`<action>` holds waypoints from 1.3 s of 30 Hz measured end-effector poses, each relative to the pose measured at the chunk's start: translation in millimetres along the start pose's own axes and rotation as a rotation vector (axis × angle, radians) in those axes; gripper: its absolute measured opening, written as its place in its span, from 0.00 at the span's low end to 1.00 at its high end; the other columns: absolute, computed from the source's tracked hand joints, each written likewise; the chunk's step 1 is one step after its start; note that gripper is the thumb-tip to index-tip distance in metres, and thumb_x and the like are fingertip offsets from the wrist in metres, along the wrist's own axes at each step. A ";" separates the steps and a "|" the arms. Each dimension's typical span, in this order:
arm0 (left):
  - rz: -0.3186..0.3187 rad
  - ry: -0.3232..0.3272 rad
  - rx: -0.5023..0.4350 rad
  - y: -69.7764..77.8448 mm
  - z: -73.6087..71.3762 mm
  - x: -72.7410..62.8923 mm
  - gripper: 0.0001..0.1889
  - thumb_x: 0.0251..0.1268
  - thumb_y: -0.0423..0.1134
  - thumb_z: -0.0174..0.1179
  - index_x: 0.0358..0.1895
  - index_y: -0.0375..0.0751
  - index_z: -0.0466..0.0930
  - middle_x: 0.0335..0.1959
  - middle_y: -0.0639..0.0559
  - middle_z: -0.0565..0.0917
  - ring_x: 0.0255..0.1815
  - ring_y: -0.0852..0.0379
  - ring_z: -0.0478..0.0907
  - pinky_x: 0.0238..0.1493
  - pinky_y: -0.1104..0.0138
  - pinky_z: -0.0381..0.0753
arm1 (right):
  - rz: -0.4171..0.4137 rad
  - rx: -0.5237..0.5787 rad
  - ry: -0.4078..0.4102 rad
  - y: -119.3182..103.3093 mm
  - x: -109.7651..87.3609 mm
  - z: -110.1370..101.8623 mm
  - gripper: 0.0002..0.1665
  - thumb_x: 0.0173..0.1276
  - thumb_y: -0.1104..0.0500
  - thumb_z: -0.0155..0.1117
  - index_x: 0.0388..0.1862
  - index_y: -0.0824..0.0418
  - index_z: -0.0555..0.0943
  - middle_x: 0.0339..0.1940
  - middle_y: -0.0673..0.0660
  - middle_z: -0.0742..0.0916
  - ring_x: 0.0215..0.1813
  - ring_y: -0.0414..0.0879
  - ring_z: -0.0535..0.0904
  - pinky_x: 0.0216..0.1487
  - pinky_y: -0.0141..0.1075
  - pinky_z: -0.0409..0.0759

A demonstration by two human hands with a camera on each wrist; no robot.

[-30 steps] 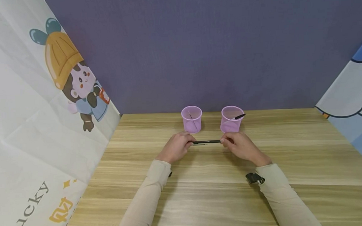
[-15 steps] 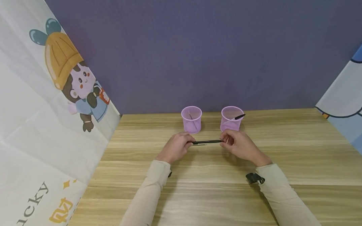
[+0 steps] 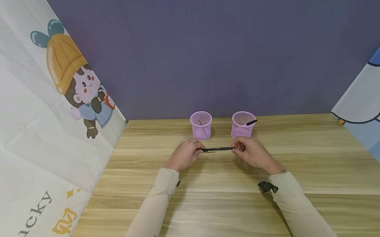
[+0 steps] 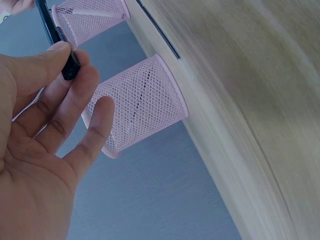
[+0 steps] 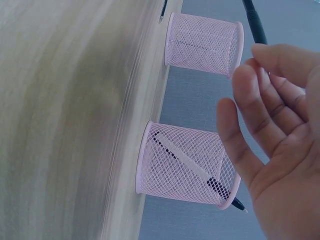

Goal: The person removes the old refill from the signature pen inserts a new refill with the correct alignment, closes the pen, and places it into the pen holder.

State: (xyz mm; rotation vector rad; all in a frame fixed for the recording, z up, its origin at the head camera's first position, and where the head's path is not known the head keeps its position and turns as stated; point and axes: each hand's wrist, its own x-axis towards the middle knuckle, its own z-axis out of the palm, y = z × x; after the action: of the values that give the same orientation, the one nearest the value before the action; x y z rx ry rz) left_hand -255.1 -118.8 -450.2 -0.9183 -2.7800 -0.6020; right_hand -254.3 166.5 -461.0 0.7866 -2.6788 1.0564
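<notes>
A black pen [image 3: 218,149] is held level above the table between both hands. My left hand [image 3: 186,154] pinches its clip end between thumb and fingers, clearly seen in the left wrist view. At the opposite end, my right hand [image 3: 254,151] pinches the dark tapered part [image 5: 256,27] of the pen with thumb and fingertips; the tip itself is hidden by the fingers. On the tabletop, just below the pen, lies a thin dark pen refill [image 4: 159,30], partly covered by the left hand in the head view.
Behind the hands stand two pink mesh pen cups. The left cup [image 3: 197,133] contains a thin dark refill [image 3: 202,125]. Leaning in the right cup [image 5: 175,170] is a clear-barrelled pen [image 3: 251,122], its black end above the rim. A blue-grey panel [image 3: 219,60] closes off the table's back edge.
The right hand's fingers have shifted and opened into a rounder pinch at the pen's end, mostly during the first half second. The left hand and both cups have stayed put.
</notes>
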 end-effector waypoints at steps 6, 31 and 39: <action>0.001 -0.002 0.005 0.2 -0.5 -0.3 0.08 0.71 0.33 0.63 0.49 0.43 0.89 0.46 0.53 0.89 0.51 0.56 0.85 0.60 0.62 0.84 | 0.019 0.007 -0.007 -0.2 -0.1 -0.2 0.05 0.66 0.65 0.72 0.37 0.56 0.83 0.26 0.47 0.84 0.29 0.37 0.76 0.31 0.30 0.77; 0.002 0.007 0.017 0.7 -0.5 -0.1 0.08 0.71 0.33 0.63 0.48 0.43 0.89 0.46 0.53 0.89 0.51 0.55 0.85 0.59 0.62 0.84 | -0.017 -0.006 -0.010 3.0 0.0 0.6 0.06 0.72 0.59 0.69 0.36 0.60 0.83 0.26 0.46 0.82 0.29 0.36 0.73 0.31 0.30 0.74; 0.004 0.013 0.018 0.6 -0.3 0.1 0.08 0.72 0.32 0.63 0.49 0.43 0.89 0.46 0.53 0.89 0.51 0.55 0.85 0.60 0.61 0.84 | -0.025 -0.014 -0.011 4.2 0.1 0.4 0.04 0.73 0.61 0.67 0.36 0.59 0.84 0.26 0.46 0.81 0.29 0.36 0.72 0.30 0.31 0.73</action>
State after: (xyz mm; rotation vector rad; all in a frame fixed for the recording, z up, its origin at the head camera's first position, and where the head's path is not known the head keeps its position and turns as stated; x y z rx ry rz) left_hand -254.8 -118.4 -449.6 -0.9134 -2.7665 -0.5789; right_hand -256.6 168.8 -463.8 0.8234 -2.6759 1.0291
